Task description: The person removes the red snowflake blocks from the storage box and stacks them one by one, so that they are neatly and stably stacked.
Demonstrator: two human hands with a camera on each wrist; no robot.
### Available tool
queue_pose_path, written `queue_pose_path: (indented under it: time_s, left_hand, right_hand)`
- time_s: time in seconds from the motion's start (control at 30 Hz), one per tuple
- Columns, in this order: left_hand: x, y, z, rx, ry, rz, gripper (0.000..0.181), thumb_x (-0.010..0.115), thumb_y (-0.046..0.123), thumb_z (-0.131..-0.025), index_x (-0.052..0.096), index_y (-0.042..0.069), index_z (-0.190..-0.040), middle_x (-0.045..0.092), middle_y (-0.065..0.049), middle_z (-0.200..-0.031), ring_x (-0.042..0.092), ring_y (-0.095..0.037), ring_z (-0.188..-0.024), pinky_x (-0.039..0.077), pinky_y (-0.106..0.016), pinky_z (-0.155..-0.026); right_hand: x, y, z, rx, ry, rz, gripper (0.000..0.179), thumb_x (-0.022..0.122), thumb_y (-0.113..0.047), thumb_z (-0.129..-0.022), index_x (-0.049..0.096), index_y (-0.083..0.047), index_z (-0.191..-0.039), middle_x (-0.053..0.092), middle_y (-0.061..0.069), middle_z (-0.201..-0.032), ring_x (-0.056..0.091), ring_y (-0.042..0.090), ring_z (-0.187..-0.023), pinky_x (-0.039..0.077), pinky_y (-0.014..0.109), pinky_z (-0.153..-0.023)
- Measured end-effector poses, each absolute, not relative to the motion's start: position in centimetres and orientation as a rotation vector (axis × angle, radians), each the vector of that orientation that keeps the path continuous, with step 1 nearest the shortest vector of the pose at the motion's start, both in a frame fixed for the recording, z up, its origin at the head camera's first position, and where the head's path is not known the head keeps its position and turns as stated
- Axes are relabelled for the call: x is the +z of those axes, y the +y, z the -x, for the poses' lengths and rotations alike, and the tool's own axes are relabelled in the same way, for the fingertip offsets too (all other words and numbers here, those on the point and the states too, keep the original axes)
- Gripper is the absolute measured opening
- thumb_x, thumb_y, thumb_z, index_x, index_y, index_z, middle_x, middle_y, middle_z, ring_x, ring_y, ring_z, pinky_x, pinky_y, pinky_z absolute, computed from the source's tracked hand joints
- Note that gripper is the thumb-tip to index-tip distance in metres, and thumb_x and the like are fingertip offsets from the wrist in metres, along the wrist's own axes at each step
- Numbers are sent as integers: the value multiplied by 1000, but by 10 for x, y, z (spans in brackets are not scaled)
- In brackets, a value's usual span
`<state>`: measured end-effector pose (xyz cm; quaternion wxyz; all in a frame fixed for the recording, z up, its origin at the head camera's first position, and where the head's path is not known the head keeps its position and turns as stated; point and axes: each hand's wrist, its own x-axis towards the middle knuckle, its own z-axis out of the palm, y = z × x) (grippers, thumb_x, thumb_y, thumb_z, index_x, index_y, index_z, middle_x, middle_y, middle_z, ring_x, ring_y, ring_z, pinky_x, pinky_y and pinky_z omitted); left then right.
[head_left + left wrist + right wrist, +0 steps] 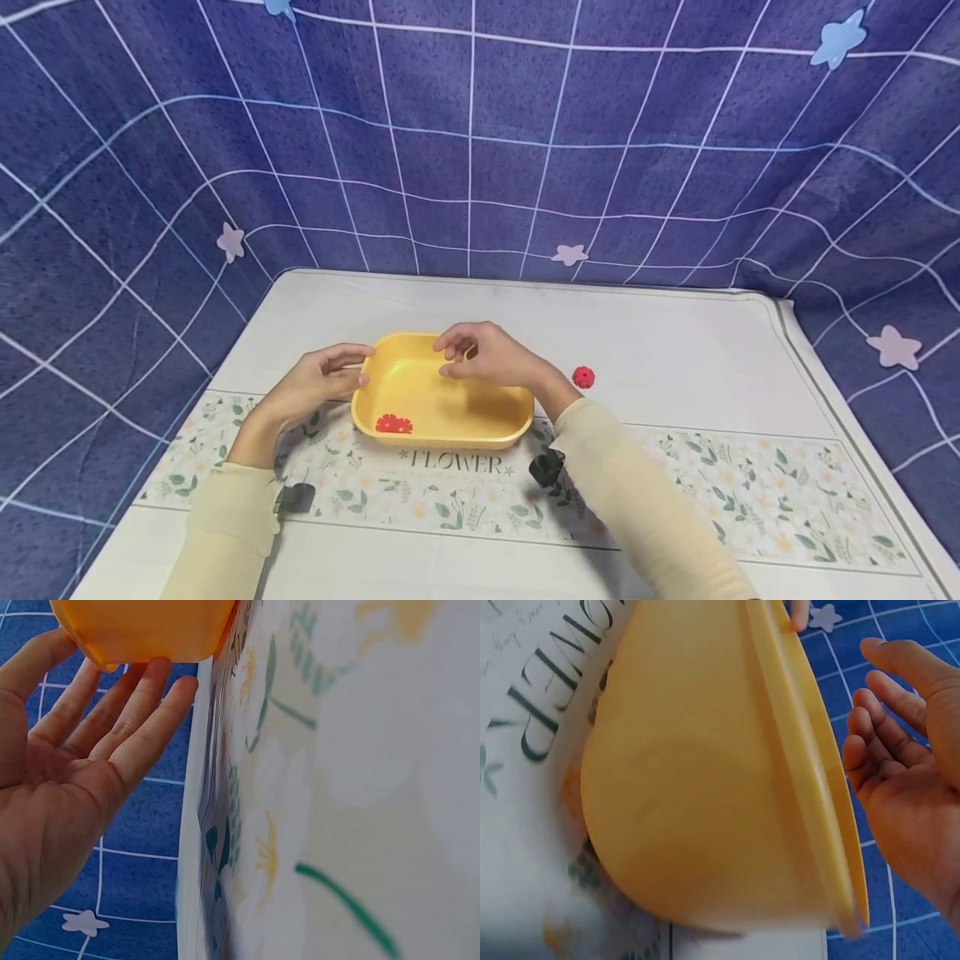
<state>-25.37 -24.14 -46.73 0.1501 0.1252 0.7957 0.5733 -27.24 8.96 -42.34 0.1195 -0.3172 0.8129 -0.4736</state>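
Observation:
A yellow rectangular plastic basin (442, 439) stands on the table. Inside its near left corner lie red flower-shaped pieces (393, 424), partly cut off from sight by the near rim. My left hand (318, 385) rests against the basin's left end. In the left wrist view its fingers (139, 716) are nearly straight and touch the outer wall, with the thumb beside the rim. Above the basin's inside hovers my right hand (487, 357), its fingers loosely bent and nothing between them. The right wrist view shows that hand's palm (907, 802) beyond the basin's rim.
Another red flower-shaped piece (583, 377) lies on the table to the right of the basin. A white cloth (675, 342) with a printed flower band covers the table. Behind and at the sides hangs a blue curtain (510, 167) with a grid and stars.

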Motion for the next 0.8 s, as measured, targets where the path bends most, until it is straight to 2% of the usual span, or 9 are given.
queue_pose_path:
  time_s: [0.13, 0.37, 0.6, 0.8]
  left_hand:
    - [-467, -241, 254, 1648, 2287, -358, 56, 73, 18, -97, 52, 0, -145, 53, -27, -150, 61, -36, -132, 61, -27, -94]
    - [-467, -240, 255, 1662, 2259, -356, 56, 72, 17, -97, 51, 0, -146, 53, -28, -150, 56, -45, -135, 62, -30, -94]
    - [-468, -242, 254, 1662, 2259, -346, 56, 72, 16, -97, 51, 1, -146, 52, -26, -151, 59, -39, -133, 62, -31, -94]
    - [-469, -241, 255, 1667, 2254, -357, 55, 72, 14, -97, 51, 1, -146, 53, -25, -151, 58, -44, -134, 62, -31, -94]
  right_hand:
    - [-427, 80, 273, -1348, 2328, 948, 31, 79, -14, -90, 71, -5, -118, 71, 13, -104, 63, 11, -90, 57, 28, -89]
    - [-433, 62, 271, -1283, 2235, 986, 36, 76, -9, -90, 67, 2, -123, 71, 20, -111, 65, 14, -95, 58, 29, -94]
    - [-441, 41, 267, -1222, 2178, 981, 38, 79, -7, -88, 68, 2, -123, 73, 18, -110, 66, 13, -96, 56, 20, -91]
    - [-450, 25, 264, -1200, 2132, 974, 36, 76, -2, -88, 68, 3, -122, 74, 16, -105, 66, 13, -92, 56, 18, -86]
